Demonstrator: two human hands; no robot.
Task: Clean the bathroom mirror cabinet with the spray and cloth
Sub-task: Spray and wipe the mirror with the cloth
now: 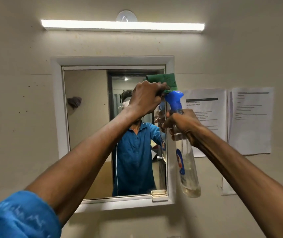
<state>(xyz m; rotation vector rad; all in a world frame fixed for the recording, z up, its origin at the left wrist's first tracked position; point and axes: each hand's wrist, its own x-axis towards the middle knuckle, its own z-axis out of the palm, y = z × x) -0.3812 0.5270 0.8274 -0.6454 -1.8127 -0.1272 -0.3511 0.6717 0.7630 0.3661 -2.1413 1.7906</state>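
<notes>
head view: two printed paper sheets [206,117] and [251,120] are stuck on the wall just right of the mirror cabinet [115,131], and the spray bottle [184,152] hangs right in front of the nearer sheet's left edge. a lit tube light [122,25] runs along the wall above the cabinet, with a small round hook [126,15] over it. the left hand [146,98] is bunched around a green cloth [163,81] up at the mirror's top right corner, cloth against the glass. the right hand [180,124] is wrapped around the bottle's neck under the blue trigger head [174,97], beside the cabinet's right frame edge; the clear bottle body tilts down, with a little liquid at the bottom. both forearms cross in front of the lower mirror. a small latch [159,194] sits at the mirror's bottom right corner. the left and middle of the glass stay uncovered. the wall [20,83] is beige and speckled with dark spots left of the cabinet. a blue sleeve [17,215] fills the bottom left.
</notes>
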